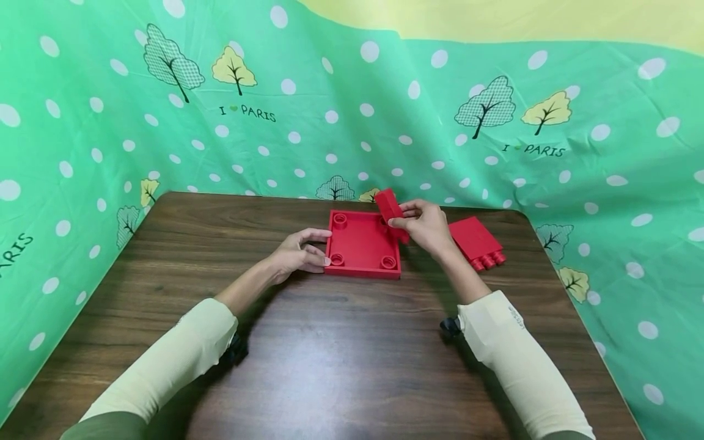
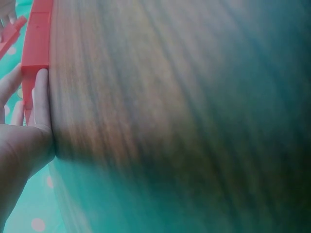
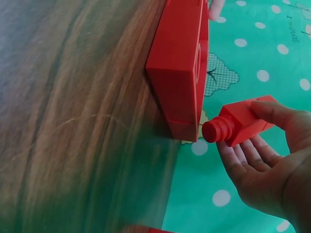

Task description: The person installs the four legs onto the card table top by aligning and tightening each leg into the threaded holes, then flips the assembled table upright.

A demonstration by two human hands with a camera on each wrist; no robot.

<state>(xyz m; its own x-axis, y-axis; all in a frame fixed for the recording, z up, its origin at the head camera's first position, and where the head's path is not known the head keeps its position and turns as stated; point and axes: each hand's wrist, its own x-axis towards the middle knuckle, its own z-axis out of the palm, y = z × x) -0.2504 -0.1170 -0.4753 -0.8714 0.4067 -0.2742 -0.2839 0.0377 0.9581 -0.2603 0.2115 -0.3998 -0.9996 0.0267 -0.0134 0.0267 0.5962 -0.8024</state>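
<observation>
A red square tabletop (image 1: pixel 363 241) lies underside up on the wooden table, with a raised rim and a round threaded socket near each corner. My left hand (image 1: pixel 299 252) holds its left edge, fingers and thumb spread along the side. In my right hand (image 1: pixel 426 226), a red square leg (image 1: pixel 387 205) is pinched between thumb and fingers, tilted over the far right corner. The right wrist view shows the leg's threaded end (image 3: pixel 217 130) facing the tabletop, with a gap between them. The leg partly covers the far right socket in the head view.
More red legs (image 1: pixel 475 238) lie side by side to the right, threaded ends toward the front. The brown table (image 1: pixel 330 354) has its far edge just behind the tabletop. A green dotted cloth (image 1: pixel 308 122) hangs behind and at both sides.
</observation>
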